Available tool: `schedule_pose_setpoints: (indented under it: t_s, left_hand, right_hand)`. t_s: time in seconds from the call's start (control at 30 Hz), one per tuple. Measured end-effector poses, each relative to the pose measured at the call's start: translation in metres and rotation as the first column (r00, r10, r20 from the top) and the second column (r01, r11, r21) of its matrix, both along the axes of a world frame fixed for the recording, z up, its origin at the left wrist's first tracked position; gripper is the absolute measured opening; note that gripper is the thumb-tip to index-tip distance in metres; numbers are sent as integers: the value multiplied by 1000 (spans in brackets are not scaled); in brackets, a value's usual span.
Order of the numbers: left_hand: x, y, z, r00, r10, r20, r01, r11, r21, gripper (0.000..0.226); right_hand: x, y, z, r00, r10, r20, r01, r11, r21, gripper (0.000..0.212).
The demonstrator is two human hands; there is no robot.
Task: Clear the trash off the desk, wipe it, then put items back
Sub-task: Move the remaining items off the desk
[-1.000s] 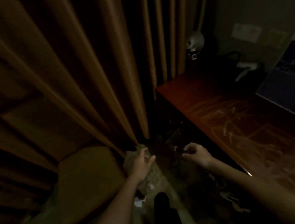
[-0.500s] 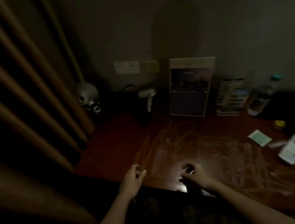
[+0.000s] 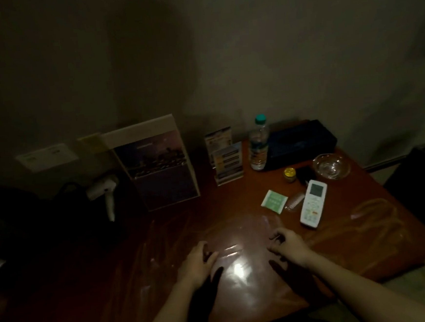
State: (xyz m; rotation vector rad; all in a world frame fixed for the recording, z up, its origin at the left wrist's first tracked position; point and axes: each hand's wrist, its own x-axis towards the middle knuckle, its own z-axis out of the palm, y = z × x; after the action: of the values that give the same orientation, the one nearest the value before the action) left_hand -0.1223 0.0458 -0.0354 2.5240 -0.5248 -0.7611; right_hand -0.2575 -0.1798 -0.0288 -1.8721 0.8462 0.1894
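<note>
A second ago I was looking down at the floor by the curtain; now my view has swung back over the desk [image 3: 365, 245], which suggests the trash drop is done. Far left, a hair dryer [image 3: 107, 192] lies in shadow, then the upright display board [image 3: 161, 165]. My left hand [image 3: 196, 261] hovers over the streaked middle, fingers loosely curled, holding nothing. My right hand [image 3: 289, 246] is likewise half-curled and empty. Further right sit the green sachet [image 3: 274, 201], remote [image 3: 312, 203], water bottle [image 3: 258, 144] and glass ashtray [image 3: 331, 165]. Wiping or restoring items comes next, I judge.
</note>
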Motion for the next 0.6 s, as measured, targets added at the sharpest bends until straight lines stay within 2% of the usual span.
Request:
schedule_pose_setpoints:
  t_s: [0.27, 0.53, 0.6]
  left_hand:
    - [8, -130, -10, 999, -39, -31, 37, 997, -64, 40]
    - [27, -167, -21, 997, -68, 38, 69, 998, -5, 36]
    - [28, -172, -25, 996, -80, 32, 81, 997, -4, 34]
  right_hand:
    - [9, -113, -12, 999, -31, -17, 31, 999, 30, 17]
    - [21, -141, -27, 994, -107, -29, 108, 993, 39, 11]
    - [20, -140, -26, 987, -153, -54, 154, 988, -2, 7]
